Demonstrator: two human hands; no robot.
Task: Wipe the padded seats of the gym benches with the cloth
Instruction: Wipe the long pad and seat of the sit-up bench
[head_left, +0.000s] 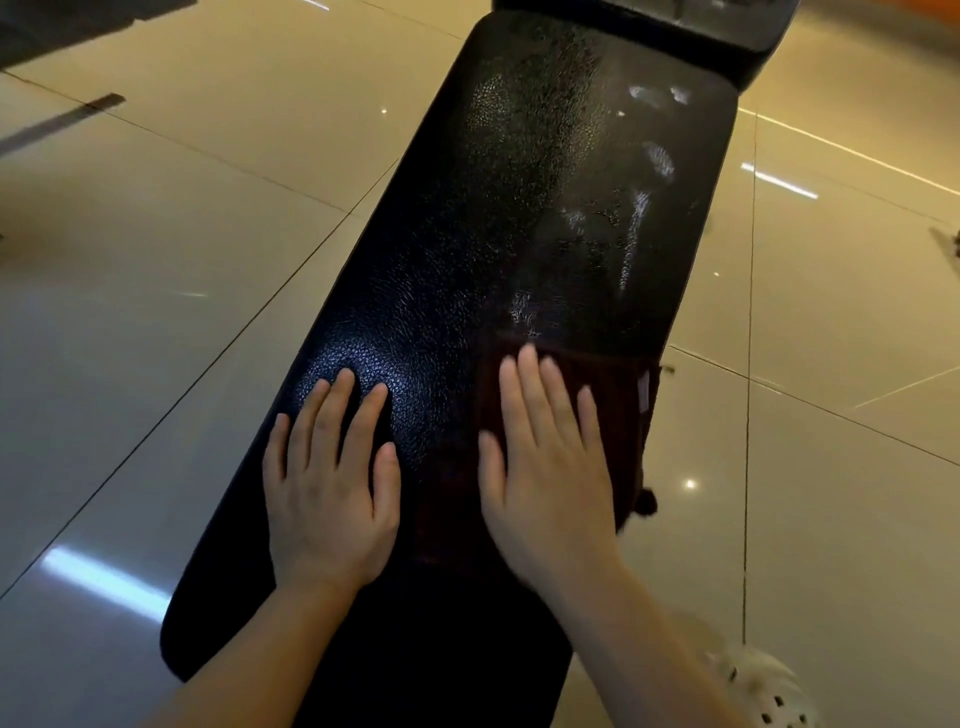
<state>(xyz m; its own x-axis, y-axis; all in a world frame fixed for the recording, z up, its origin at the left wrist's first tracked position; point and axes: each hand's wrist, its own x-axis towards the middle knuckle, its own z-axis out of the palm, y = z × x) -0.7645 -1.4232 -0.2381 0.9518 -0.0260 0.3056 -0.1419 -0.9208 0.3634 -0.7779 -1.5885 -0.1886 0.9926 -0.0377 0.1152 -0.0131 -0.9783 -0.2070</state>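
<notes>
Right hand (545, 467) flat on cloth (613, 395), bench edge

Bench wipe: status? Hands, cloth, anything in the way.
Left hand flat on bare bench pad, open. Right hand flat, pressing dark cloth at pad's right edge. Whitish smears ahead of cloth. Nothing blocking.

Left hand (327, 493) and right hand (545, 467) lie flat, palms down, fingers straight, side by side.
</notes>
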